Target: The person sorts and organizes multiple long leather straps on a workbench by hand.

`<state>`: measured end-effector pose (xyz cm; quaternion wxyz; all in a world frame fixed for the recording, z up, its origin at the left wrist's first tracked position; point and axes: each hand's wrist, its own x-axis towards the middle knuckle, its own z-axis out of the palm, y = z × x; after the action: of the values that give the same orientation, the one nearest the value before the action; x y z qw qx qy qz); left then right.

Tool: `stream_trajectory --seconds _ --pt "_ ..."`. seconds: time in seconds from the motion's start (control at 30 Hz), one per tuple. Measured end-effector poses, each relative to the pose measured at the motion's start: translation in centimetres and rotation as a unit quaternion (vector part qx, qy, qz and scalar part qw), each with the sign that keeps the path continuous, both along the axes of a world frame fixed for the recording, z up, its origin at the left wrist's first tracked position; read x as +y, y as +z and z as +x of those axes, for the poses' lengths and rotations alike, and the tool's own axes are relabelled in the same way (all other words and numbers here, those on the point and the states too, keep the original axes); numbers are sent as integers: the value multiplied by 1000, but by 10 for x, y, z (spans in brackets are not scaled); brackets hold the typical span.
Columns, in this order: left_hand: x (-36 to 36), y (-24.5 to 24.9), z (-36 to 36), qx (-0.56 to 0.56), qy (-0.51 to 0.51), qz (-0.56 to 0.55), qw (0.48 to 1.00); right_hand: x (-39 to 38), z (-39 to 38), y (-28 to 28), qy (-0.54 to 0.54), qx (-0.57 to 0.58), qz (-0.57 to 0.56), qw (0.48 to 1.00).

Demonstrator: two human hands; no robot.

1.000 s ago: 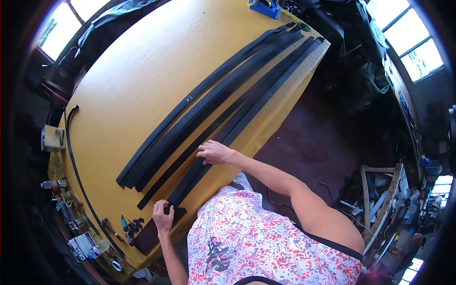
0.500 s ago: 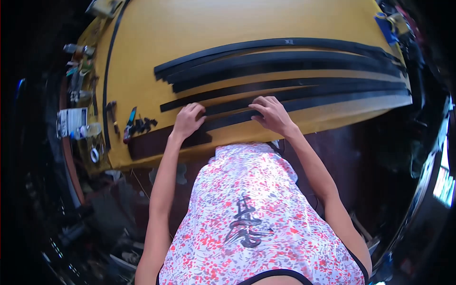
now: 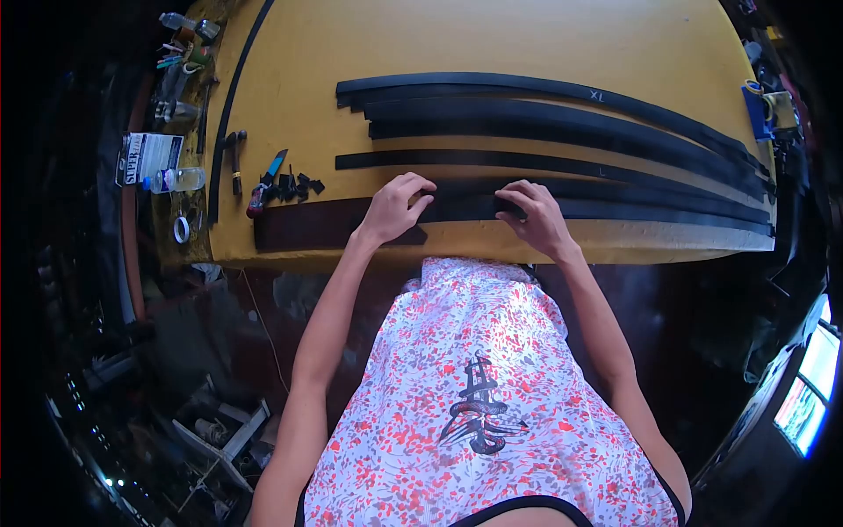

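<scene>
Both arms reach straight out, left hand (image 3: 395, 206) and right hand (image 3: 534, 211) pressed palm-down, fingers loosely curled and gripping nothing, on the nearest black strip (image 3: 667, 211) along the near edge of the yellow desk (image 3: 527, 44). A second ago they sat way farther apart on it.

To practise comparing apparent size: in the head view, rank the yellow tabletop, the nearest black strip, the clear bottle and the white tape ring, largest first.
1. yellow tabletop
2. nearest black strip
3. clear bottle
4. white tape ring
</scene>
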<state>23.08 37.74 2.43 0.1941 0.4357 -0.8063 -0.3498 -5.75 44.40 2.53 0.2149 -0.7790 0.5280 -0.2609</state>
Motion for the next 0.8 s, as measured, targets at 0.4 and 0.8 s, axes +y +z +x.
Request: stream_trajectory --seconds 0.4,0.8 --pt "-11 11 -2 20 -44 152 987 -3 18 19 -4 -63 21 998" --pt "-17 12 35 407 192 218 866 -37 14 80 120 -124 258 951"
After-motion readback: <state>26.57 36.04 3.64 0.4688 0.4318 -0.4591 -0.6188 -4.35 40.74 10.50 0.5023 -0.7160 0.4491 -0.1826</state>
